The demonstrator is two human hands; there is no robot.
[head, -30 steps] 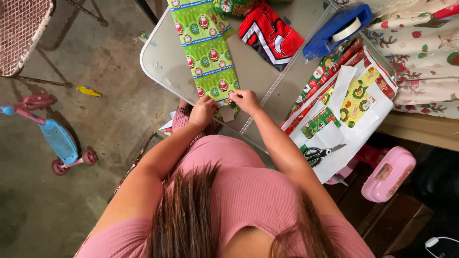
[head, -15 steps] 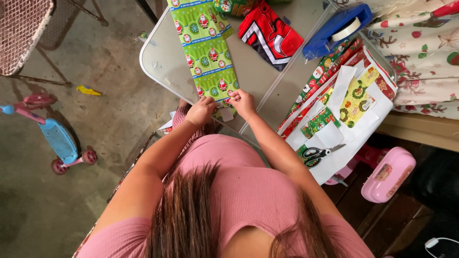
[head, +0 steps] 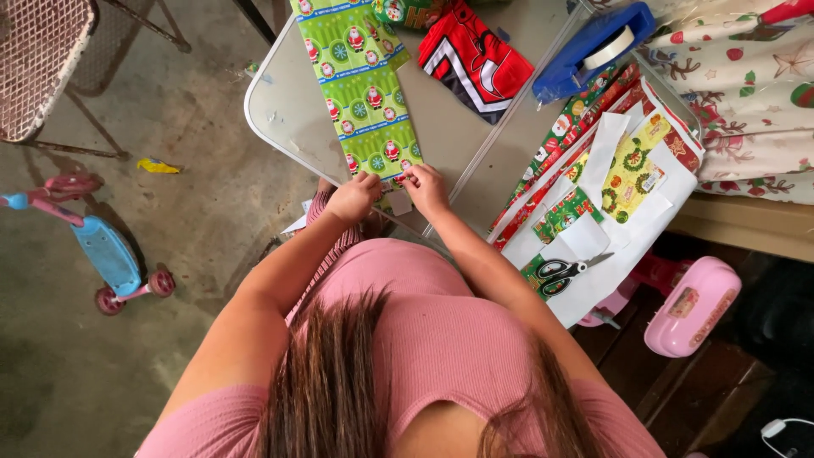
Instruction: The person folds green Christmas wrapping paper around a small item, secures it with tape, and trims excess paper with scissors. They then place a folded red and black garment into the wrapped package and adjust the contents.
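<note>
The long strip of green wrapping paper (head: 366,102) lies along the bench (head: 284,110), its near end at the front edge. Both hands meet there: the left hand (head: 354,197) pinches the left corner of that end, the right hand (head: 424,187) pinches the right corner. Compared with half a second ago, the hands sit almost in the same place. The paper is thin, glossy, printed with small figures. Blue tape dispenser (head: 593,51) stands at the far right edge.

A blue tape holder (head: 593,51) sits far up right; scissors (head: 564,273) lie right; a toy scooter (head: 102,254) stands far left.
</note>
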